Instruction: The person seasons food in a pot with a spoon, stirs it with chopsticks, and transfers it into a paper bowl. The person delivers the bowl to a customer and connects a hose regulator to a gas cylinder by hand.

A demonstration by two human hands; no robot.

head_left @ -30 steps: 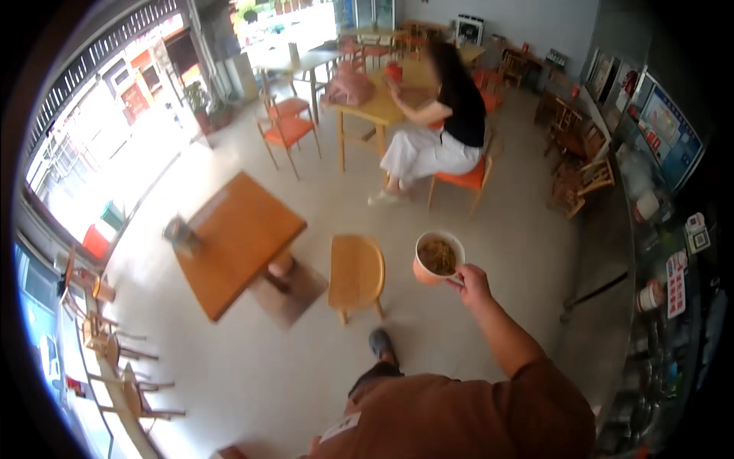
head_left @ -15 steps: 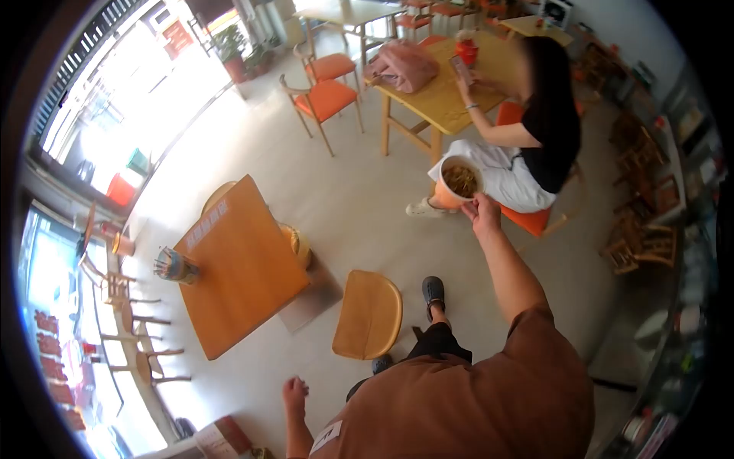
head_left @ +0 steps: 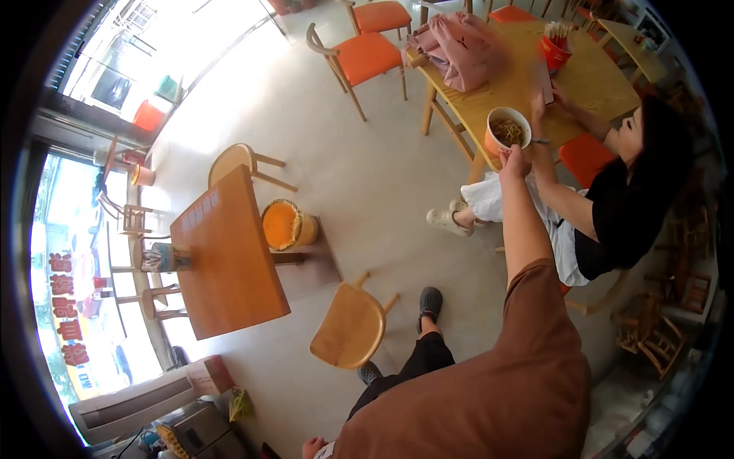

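My right hand [head_left: 515, 161], on the outstretched arm, is closed on the rim of a paper bowl [head_left: 493, 139]. Noodles [head_left: 508, 131] with dark bits lie inside this white-rimmed, orange-sided bowl, which is held level near the edge of the yellow wooden table [head_left: 589, 83]. Beside it, a seated person [head_left: 612, 199] in a black top and white trousers holds a phone [head_left: 544, 84]. At the bottom edge, only a small part of my left hand [head_left: 312, 447] shows next to my brown shirt; its fingers are mostly hidden.
A pink bag [head_left: 462, 57] and a red container of sticks [head_left: 556, 47] stand on the yellow table. Left of me are an orange-brown table [head_left: 229, 260], a wooden stool [head_left: 348, 325] and a bin [head_left: 294, 226]. Orange-seated chairs [head_left: 367, 60] stand farther off.
My right hand has carried the bowl forward to the yellow table's edge. I have moved nearer the seated person. My left hand has dropped lower, mostly out of view.
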